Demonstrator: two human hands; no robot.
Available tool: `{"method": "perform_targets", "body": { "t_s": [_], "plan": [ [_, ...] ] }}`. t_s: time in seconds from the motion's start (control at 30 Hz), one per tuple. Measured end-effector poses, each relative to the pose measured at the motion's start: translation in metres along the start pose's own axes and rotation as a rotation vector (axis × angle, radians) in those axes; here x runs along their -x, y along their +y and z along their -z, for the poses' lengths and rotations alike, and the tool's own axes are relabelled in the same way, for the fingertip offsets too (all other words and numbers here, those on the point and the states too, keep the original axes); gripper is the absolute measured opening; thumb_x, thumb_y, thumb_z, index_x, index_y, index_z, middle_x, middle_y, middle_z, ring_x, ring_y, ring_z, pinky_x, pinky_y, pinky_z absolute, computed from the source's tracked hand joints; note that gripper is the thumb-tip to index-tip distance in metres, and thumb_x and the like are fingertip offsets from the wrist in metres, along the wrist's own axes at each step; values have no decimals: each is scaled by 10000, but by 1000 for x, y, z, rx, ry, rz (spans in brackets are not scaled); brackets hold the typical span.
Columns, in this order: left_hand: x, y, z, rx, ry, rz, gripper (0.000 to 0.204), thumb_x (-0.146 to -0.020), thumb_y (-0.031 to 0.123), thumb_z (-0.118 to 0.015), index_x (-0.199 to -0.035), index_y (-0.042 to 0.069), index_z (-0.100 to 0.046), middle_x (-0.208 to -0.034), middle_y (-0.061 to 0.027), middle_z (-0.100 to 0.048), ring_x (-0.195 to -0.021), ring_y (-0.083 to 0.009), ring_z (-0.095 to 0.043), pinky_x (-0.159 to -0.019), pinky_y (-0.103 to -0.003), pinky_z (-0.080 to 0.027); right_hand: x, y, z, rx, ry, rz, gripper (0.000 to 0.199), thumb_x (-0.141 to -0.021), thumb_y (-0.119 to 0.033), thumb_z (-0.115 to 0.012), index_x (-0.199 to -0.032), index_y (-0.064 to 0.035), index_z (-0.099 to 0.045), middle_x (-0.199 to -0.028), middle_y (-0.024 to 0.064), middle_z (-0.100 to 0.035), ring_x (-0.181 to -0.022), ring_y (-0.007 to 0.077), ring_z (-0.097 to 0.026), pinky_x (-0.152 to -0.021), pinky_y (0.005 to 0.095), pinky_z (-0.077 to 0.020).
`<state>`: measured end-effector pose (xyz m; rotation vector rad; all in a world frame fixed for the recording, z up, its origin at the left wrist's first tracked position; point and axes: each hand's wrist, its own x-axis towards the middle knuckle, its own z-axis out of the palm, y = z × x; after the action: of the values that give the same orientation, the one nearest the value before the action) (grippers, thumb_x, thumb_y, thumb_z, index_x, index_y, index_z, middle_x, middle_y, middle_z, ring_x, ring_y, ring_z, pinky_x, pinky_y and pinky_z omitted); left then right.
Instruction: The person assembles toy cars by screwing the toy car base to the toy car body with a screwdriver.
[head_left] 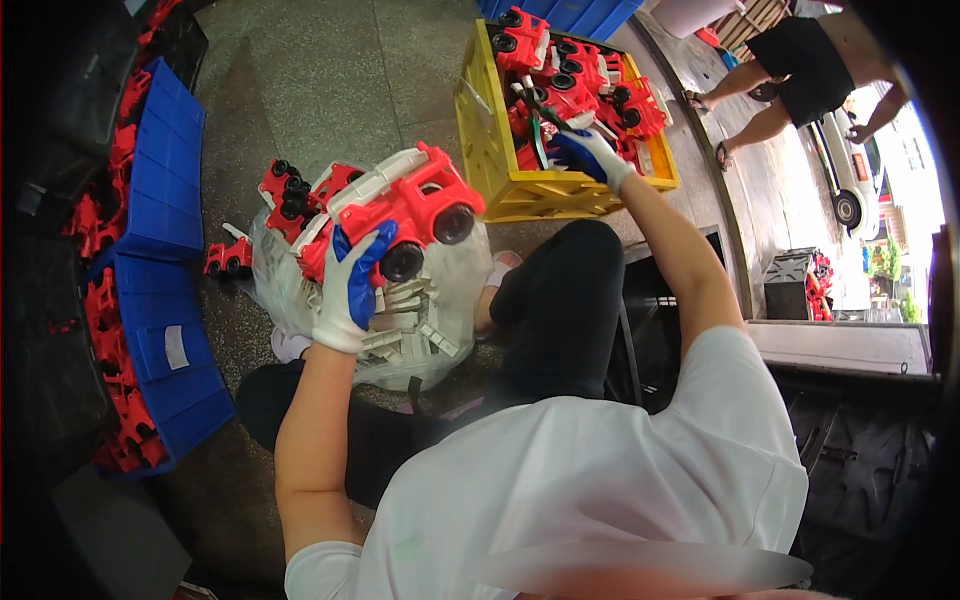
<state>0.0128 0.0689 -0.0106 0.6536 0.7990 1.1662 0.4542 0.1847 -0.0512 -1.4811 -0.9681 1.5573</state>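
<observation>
My left hand [357, 275], in a white glove with blue coating, grips a red toy truck [420, 200] with black wheels and a white piece along its top. The truck is held tilted above a clear plastic bag [455, 352] that holds several white plastic parts [415, 325]. My right hand [592, 155], gloved the same way, reaches over a yellow crate [550, 200] of red toy trucks. It meets the handle end of a pliers-like tool [536, 128] with two dark green handles, lying on the trucks. Whether its fingers close on a handle is unclear.
More red trucks [290, 195] lie left of the bag. Blue bins [165, 350] with red parts line the left side. Another blue bin [570, 14] stands behind the crate. A black crate [655, 330] is beside my right knee. At the far right, a person [800, 75] stands near a white vehicle [850, 180].
</observation>
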Motion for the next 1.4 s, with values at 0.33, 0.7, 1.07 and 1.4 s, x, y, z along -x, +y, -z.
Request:
{"method": "perform_targets", "body": {
  "t_s": [0.33,0.7,1.07,1.4],
  "plan": [
    [1,10,0,-176,-18,-91,325,-817,16,-651,-1127,-41,-574,-1095,-102,-619,-965,-152,-622,-858,-279,-511,-12,-58,13,887,1039,352,474,-797,-423,-625,-982,13,-637,-957,234,-649,-906,396,-619,-789,466,-471],
    [-4,4,-9,-139,-35,-135,351,-786,29,-687,-1116,-34,-588,-1072,-85,-628,-968,-139,-618,-857,-275,-506,-40,-30,-31,854,883,216,423,-795,-424,-614,-897,-19,-674,-860,216,-666,-893,375,-634,-775,444,-481],
    [11,5,35,384,-597,242,634,-795,64,-602,-1373,-5,-352,-1340,-158,-477,-1223,-290,-487,-1031,-420,-397,206,-50,-177,-452,-366,314,609,-925,-259,-488,-1442,-34,-257,-1358,185,-449,-1148,192,-502,-1025,382,-347],
    [51,2,6,127,-835,328,1011,-589,294,-858,-1408,28,-328,-1403,-94,-423,-1306,-235,-390,-1104,-396,-263,218,-26,-223,-145,-535,226,288,-815,-160,-641,-1057,-12,-595,-1038,66,-613,-943,121,-559,-839,277,-441]
  ]
}}
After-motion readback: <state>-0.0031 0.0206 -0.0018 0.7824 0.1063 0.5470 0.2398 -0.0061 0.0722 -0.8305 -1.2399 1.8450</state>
